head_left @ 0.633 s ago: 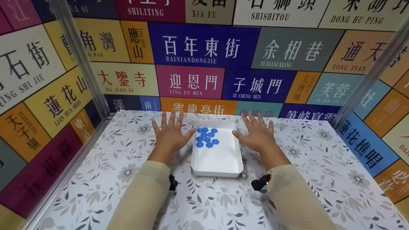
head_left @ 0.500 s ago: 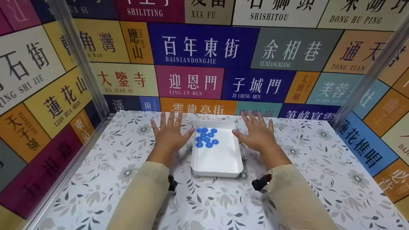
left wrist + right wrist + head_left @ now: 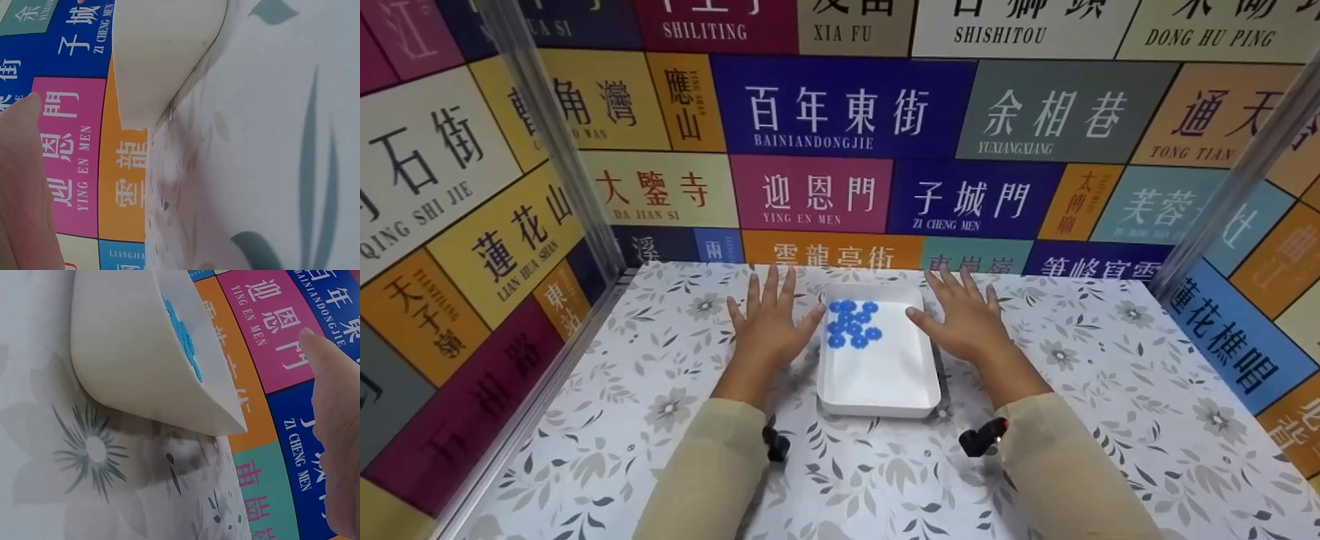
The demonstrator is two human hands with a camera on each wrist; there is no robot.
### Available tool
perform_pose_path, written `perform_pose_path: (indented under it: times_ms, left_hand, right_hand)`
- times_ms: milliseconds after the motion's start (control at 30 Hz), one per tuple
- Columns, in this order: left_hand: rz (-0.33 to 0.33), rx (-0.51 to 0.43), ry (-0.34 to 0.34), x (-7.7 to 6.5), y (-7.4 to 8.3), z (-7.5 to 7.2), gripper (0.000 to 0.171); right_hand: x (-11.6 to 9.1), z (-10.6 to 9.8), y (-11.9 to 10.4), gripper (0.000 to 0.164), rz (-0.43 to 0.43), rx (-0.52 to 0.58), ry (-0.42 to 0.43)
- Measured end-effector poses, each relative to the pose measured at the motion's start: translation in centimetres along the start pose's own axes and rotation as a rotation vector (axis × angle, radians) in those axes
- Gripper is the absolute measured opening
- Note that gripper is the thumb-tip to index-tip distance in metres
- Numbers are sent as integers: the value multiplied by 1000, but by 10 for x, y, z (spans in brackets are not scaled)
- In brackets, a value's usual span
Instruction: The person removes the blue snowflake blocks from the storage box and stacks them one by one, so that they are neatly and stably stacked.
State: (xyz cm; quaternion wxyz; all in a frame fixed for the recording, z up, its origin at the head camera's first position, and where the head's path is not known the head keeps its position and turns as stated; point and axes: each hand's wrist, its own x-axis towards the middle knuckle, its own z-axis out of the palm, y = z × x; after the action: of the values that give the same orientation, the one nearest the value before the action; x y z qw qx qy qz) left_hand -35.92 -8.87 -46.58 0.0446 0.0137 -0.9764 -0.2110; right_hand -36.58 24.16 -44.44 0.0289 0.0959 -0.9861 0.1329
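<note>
A shallow white rectangular tray [image 3: 877, 409] stands on the table between the two hands. Several small blue flower-shaped pieces [image 3: 851, 326] lie bunched in its far left part; the right wrist view shows them edge-on as a blue strip [image 3: 183, 340] behind the tray wall [image 3: 121, 343]. To the left of the tray, the left hand [image 3: 771, 326] has its fingers spread and straight, the thumb pointing at the rim. On the other side the right hand [image 3: 966, 322] is spread likewise, its thumb tip overlapping the right rim in the head view. Neither hand holds anything.
A white floral cloth [image 3: 675, 465] covers the table. Colourful sign-printed panels [image 3: 840, 105] stand behind and at both sides, with clear upright strips [image 3: 562, 142] at the corners. Small black devices [image 3: 982, 437] sit at both wrists, beside beige sleeves [image 3: 705, 472].
The head view has shifted slightly, so the scene sits a little farther right. The right hand has edged left relative to the tray. The blue pieces keep their arrangement.
</note>
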Motion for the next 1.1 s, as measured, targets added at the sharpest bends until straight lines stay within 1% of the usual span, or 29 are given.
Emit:
perform_pose_path:
  times_ms: [133,300,500,600,700,833,933,1100]
  left_hand:
    - [14,-70,-20,-4,1,6,93]
    - [28,-146,-14,-7,0,10,89]
    - [53,-190,-27,-10,-1,11,85]
    - [64,-234,-37,-11,-2,9,83]
    - [71,-315,-47,-11,-1,8,80]
    - [67,-422,-97,-13,-1,9,80]
    - [46,-465,-129,-12,-1,12,81]
    - [18,-497,-132,-10,-3,14,80]
  right_hand:
    - [-1,2,-5,96,-2,46,-9]
    - [-1,4,-12,92,-19,80,-8]
    - [1,6,-22,91,-54,147,0]
    - [5,7,-28,92,-77,218,-11]
    - [8,8,-33,91,-74,309,-40]
    - [14,10,-37,85,-52,405,-87]
    - [20,14,-38,81,-60,477,-101]
    - [33,22,-38,75,-68,581,-116]
